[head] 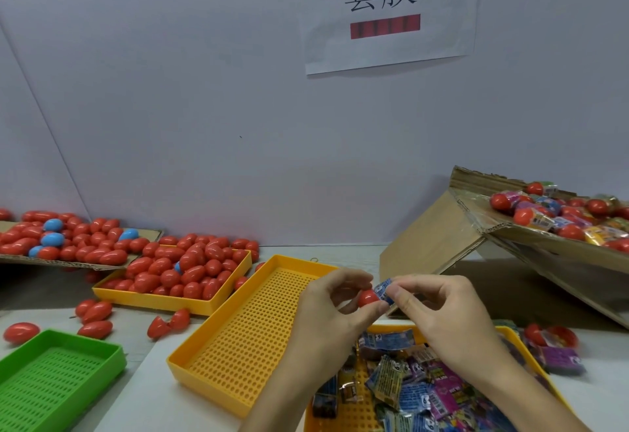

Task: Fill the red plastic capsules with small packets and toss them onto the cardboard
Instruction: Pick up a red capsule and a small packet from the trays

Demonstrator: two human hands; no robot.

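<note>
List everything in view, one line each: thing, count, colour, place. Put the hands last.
red capsule: one, red, held between both hands
blue packet: one, blue, pinched against the capsule
closed capsules: many, red with a few blue, heaped in the far yellow tray and on the left cardboard sheet
loose capsules: several, red, on the table near the green tray
perforated tray: one, yellow, centre
green tray: one, green, bottom left
packets: many, mixed colours, in the near yellow tray at bottom right
cardboard box: one, brown, tilted at right, holding capsules and packets
paper sign: one, white, on the wall
left hand: holds the capsule
right hand: pinches the packet
</note>
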